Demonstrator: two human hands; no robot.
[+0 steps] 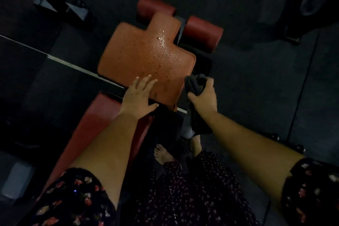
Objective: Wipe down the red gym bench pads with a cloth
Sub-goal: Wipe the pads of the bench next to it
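A red seat pad (pixel 139 57) of the gym bench lies in the middle, its surface dotted with shiny droplets. Behind it sit two red roller pads (pixel 203 29). The long red back pad (pixel 99 121) runs toward the lower left. My left hand (pixel 137 97) rests flat on the near edge of the seat pad, fingers spread. My right hand (pixel 203 99) grips a dark cloth (pixel 195 83) just off the seat pad's right near corner; the cloth's tail hangs down below the hand.
The dark rubber floor (pixel 256 82) surrounds the bench. A black frame post with a base plate (pixel 60 5) stands at the upper left. Another machine's dark foot (pixel 293 36) sits at the upper right. My bare feet (pixel 163 154) stand beside the bench.
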